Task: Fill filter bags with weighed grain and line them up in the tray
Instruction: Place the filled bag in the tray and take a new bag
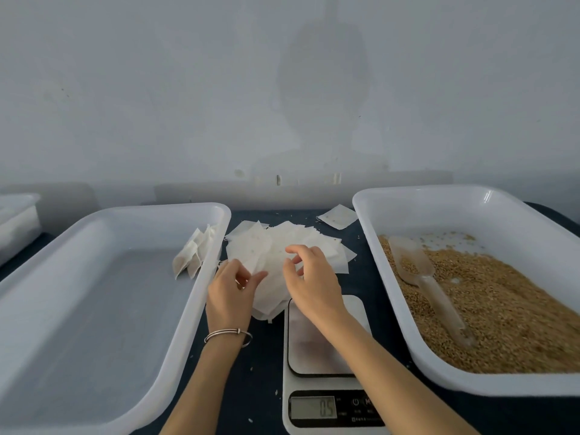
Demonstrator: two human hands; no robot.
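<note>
— What's closest to you?

— The scale (pixel 326 365), down at the front of the dark table (pixel 260 372), its platform bare. The display is lit, though I can't read it with any certainty.

— And the hands?

— Both are just past the scale, over the heap of empty filter bags (pixel 282 246). The left hand (pixel 230 291), a thin bracelet (pixel 229 334) on its wrist, pinches the near edge of one bag between thumb and fingers. The right hand (pixel 309 279) hangs above the heap with fingers loosely curled; it grasps nothing that I can make out.

— Where's the grain?

— In the right tray (pixel 389 271), banked toward its near side, with a clear scoop (pixel 420 277) lying on top, handle toward us.

— Any bags filled?

— A few filled bags (pixel 194 255) lean against the right wall of the left tray (pixel 94 309), at its far end. One stray bag (pixel 337 216) lies flat beyond the heap, just beside the grain tray's far corner. Behind it all stands a pale wall (pixel 188 89).
</note>
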